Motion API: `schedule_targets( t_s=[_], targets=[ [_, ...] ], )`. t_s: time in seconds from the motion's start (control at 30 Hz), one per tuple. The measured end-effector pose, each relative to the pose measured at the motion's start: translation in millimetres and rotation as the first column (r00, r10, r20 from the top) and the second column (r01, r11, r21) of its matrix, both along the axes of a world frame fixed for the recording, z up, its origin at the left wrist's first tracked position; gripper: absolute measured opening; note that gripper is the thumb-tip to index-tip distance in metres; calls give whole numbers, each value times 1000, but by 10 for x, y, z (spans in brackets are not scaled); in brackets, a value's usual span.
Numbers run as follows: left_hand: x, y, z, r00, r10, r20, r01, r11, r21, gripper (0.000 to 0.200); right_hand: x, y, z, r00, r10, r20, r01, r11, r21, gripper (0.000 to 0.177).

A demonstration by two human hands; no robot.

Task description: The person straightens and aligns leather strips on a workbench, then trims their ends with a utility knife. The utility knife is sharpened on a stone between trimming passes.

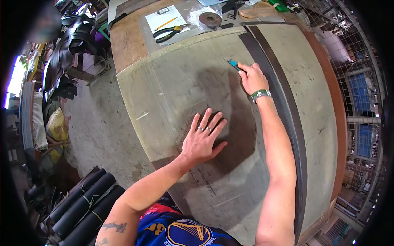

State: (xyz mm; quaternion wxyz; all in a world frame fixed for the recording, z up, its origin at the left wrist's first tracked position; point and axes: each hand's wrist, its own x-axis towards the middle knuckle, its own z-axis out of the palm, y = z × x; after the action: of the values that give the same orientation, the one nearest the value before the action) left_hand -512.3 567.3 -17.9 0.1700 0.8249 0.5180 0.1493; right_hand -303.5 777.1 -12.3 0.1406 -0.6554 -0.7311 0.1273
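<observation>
My left hand lies flat on the grey-brown work surface, fingers spread, with rings on two fingers and nothing held. Further up and to the right, my right hand is closed around a teal utility knife, its tip pointing up and left, close to the surface. A bracelet circles the right wrist. Just right of that hand and forearm, a long dark strip runs from the back of the table toward the front.
At the back are pliers, a pencil on white paper and a tape roll. Black rolls lie at the lower left. Wire mesh stands along the right side.
</observation>
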Motion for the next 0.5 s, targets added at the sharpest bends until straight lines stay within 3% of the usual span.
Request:
schedule_targets(
  t_s=[0.5],
  targets=[
    [-50,19,-21,1000,-20,23,22,997,-68,75,-474,844,31,999,30,13,-29,999,-31,31]
  ],
)
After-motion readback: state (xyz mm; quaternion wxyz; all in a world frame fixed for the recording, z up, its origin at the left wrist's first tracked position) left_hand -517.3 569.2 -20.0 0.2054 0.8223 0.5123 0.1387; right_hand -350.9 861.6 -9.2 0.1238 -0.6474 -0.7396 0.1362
